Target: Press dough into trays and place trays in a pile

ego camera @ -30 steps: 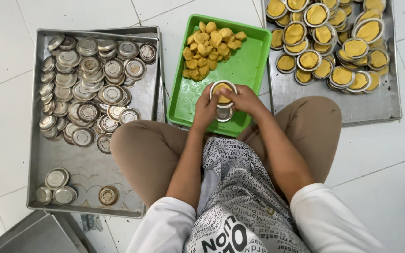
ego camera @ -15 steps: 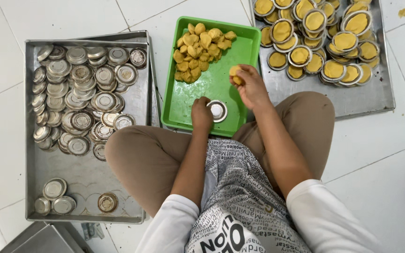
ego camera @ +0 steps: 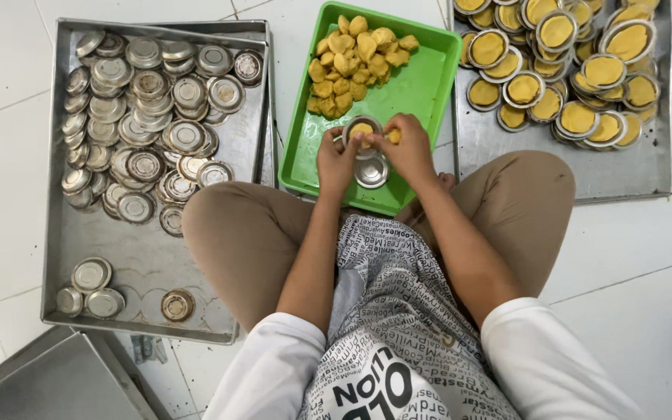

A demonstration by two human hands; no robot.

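Two hands met over the green tray (ego camera: 418,93) at upper centre: my left hand (ego camera: 337,159) gripped a small round tin (ego camera: 361,134), my right hand (ego camera: 407,148) pinched a dough lump (ego camera: 393,136) just right of it. Another empty tin (ego camera: 371,171) lay directly below, between my wrists.

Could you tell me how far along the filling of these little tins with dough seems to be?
Done: a heap of filled tins on the right tray. In hand: the left hand and right hand work dough into one small tin over the green tray. Left: many empty tins on the left tray and a pile of dough pieces.
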